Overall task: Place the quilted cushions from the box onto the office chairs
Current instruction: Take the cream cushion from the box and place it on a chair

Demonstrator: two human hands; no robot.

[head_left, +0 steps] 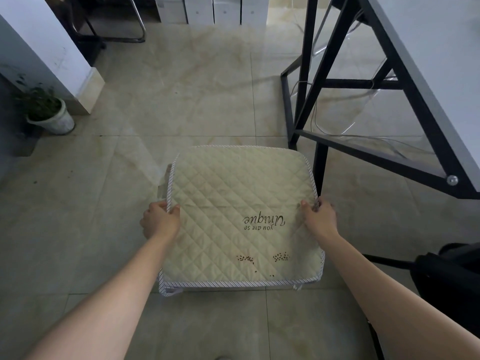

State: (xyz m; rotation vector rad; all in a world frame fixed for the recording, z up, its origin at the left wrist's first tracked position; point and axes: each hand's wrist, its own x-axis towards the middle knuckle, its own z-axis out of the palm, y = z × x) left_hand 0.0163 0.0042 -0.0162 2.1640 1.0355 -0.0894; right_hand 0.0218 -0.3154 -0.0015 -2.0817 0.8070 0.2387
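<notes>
A pale cream quilted cushion (pixel 233 193) with striped piping and upside-down "you are so Unique" lettering is held flat over the tiled floor in front of me. My left hand (pixel 159 219) grips its left edge, thumb on top. My right hand (pixel 320 216) grips its right edge the same way. A black office chair (pixel 446 276) shows partly at the lower right, beside my right forearm. No box is in view.
A grey desk (pixel 428 61) on a black metal frame (pixel 306 87) stands at the right, its near leg just behind the cushion. A potted plant (pixel 49 113) sits by a white pillar (pixel 49 42) at the left. White cabinets (pixel 213 9) line the far wall.
</notes>
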